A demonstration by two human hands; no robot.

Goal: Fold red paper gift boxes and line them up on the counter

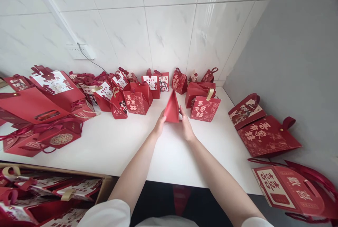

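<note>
A red folded-paper gift box [173, 110] stands on the white table in front of me, its plain triangular end facing me and its top narrowing to a ridge. My left hand [159, 124] grips its left side, with the fingertips partly hidden behind it. On the other side, my right hand [187, 125] has its fingers against the box's right edge. Right beside that hand is a patterned red gift box [206, 109] with a gold strap. Left of my left hand sits another red box with gold characters [136, 102].
Several small gift boxes, including a patterned one [180, 81], line the tiled wall. Larger red boxes [43, 105] crowd the left. More boxes [266, 135] lean by the grey panel at right. A filled carton [105, 188] stands at lower left. A socket [80, 51] is on the wall.
</note>
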